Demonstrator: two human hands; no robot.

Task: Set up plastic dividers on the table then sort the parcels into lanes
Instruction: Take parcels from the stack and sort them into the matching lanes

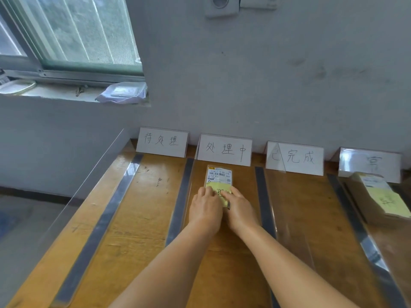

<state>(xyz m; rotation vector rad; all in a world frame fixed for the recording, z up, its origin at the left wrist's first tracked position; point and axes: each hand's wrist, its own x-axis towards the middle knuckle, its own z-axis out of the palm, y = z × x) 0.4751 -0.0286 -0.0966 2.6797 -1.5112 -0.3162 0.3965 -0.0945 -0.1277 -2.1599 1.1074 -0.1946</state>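
Observation:
A small parcel (218,177) with a white shipping label and a yellow sticky note lies flat on the wooden table (142,210), in the second lane from the left, just below the middle sign card (224,149). My left hand (205,207) and my right hand (239,207) both rest on its near end, fingers curled over the sticky note. Clear plastic dividers stand along grey strips (181,196) (263,203) on either side of this lane. Another parcel (382,196) with a yellow note lies in the far-right lane.
Four handwritten sign cards lean on the wall at the back, among them the left one (162,142) and the third (294,157). A tall clear divider (95,174) edges the table's left side. A wrapped packet (123,92) sits on the windowsill.

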